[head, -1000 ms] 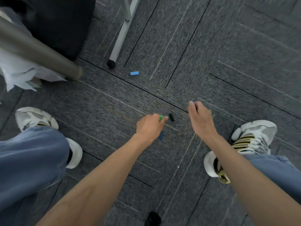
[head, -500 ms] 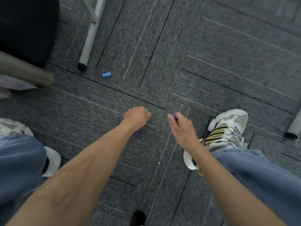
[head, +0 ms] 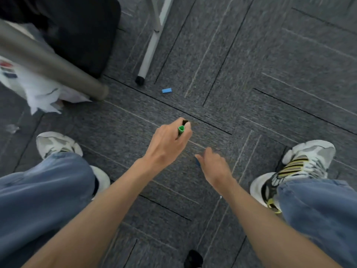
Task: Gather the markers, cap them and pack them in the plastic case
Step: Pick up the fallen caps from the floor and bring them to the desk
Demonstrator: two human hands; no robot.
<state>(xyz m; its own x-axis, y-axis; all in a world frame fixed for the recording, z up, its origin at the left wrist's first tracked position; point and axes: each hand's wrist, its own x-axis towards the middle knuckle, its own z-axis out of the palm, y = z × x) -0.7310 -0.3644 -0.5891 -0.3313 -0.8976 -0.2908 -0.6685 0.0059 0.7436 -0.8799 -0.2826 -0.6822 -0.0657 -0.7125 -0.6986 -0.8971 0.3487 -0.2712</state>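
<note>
My left hand [head: 169,141] hovers low over the grey carpet and grips a green marker cap [head: 181,129] in its curled fingers. Its fingertips pinch a black cap [head: 185,122] just beyond the green one. My right hand [head: 213,164] is lower and to the right, fingers curled downward. A dark blue cap [head: 197,161] shows at its thumb side, and the hand hides the rest of the grip. A light blue cap [head: 167,90] lies alone on the carpet further ahead. No plastic case and no marker bodies are in view.
My two sneakers [head: 301,163] [head: 58,144] and jeans flank the hands. A white table leg [head: 149,47] stands ahead, and a grey metal tube [head: 52,62] slants in from the left over white paper [head: 40,91]. A small black object [head: 193,259] lies at the bottom edge.
My left hand moved forward to the black cap and now pinches it. My right hand drew back and left, down onto the dark blue cap that lay under my left hand.
</note>
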